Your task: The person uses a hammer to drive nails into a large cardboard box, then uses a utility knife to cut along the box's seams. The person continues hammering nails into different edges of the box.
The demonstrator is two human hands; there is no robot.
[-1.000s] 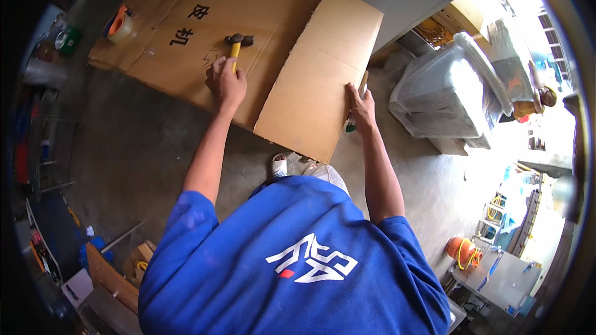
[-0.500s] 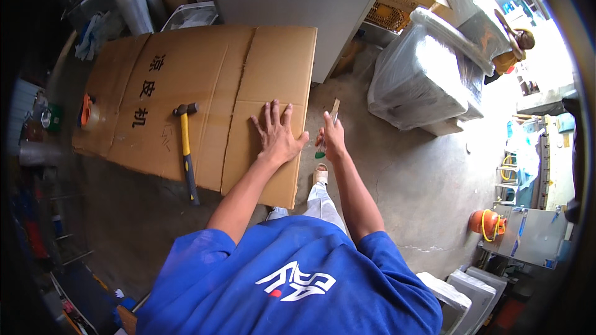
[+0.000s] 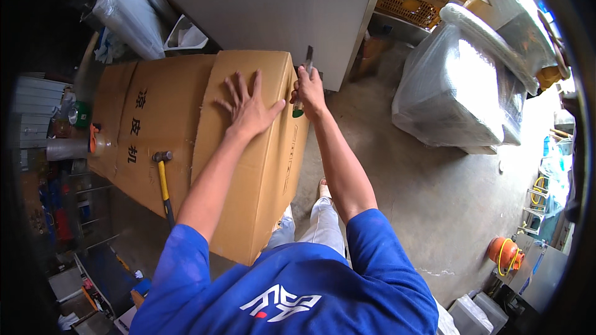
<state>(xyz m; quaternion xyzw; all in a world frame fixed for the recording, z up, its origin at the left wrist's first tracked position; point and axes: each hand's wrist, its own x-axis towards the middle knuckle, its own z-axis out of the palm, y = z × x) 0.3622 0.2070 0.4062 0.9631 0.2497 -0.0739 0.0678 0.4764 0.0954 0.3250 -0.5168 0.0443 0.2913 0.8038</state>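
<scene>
A large brown cardboard box [image 3: 167,87] with dark printed characters lies in front of me. My left hand [image 3: 249,111] rests on its top near the right end, fingers spread. Just beyond the box's right edge, my right hand [image 3: 308,92] is closed around a utility knife [image 3: 309,56]. The knife's blade end points away from me, and a green part shows below the hand. A hammer [image 3: 163,177] with a yellow and black handle lies on the box, left of my left forearm. An orange tape dispenser [image 3: 94,136] is at the box's far left end.
A tall grey panel [image 3: 273,6] stands behind the box. To the right, a plastic-wrapped block [image 3: 447,87] sits on the concrete floor [image 3: 403,192]. An orange gas cylinder [image 3: 506,253] is at the lower right. Shelving and clutter line the left side.
My right hand has moved forward and left with the knife, up to the box's right edge. My left hand stays spread on the cardboard. The box's right end face now shows more.
</scene>
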